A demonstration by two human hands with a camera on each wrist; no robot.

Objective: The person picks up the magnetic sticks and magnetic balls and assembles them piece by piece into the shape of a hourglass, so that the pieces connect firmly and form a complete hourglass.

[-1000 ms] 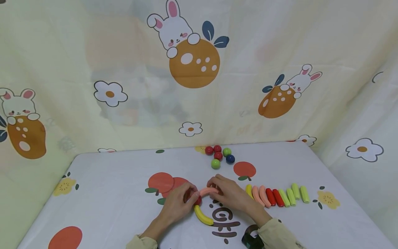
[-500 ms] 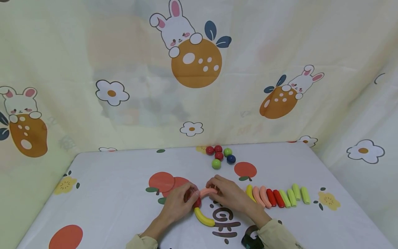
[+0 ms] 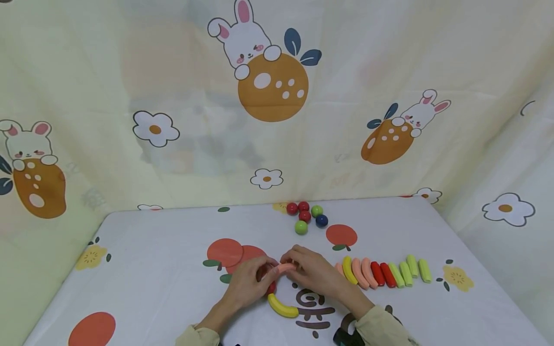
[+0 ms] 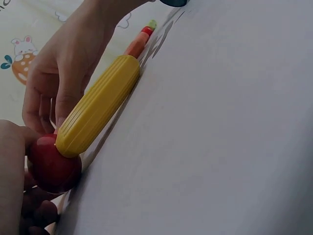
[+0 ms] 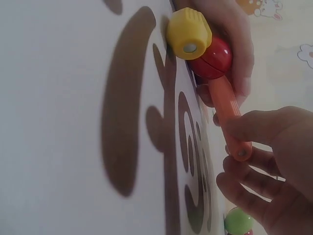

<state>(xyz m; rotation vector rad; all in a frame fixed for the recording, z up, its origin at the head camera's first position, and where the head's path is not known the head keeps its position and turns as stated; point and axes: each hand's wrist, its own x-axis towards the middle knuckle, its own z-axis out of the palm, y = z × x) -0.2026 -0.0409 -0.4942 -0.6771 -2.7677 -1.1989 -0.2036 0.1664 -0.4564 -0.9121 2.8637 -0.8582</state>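
My left hand (image 3: 246, 283) grips a red ball (image 4: 51, 164), partly hidden behind its fingers in the head view. Joined to that ball is a ridged, curved yellow stick (image 3: 282, 307), its other end pointing toward the right wrist. A curved salmon-pink stick (image 3: 285, 267) runs between both hands, one end against the red ball in the right wrist view. Thumb and fingers of my right hand (image 3: 316, 274) pinch its other end, where a small round metal disc (image 5: 241, 152) shows.
Right of the hands lies a row of sticks: pink, yellow, red (image 3: 377, 274) and several light green ones (image 3: 412, 266). Red, green (image 3: 301, 227) and dark blue balls (image 3: 321, 221) cluster at the back of the white patterned tablecloth (image 3: 164, 269). A patterned curtain (image 3: 195, 154) hangs behind.
My right hand has shifted left with the pink stick, closer to my left hand. The red ball and yellow stick have moved slightly toward me. Another pink stick shows beside the row.
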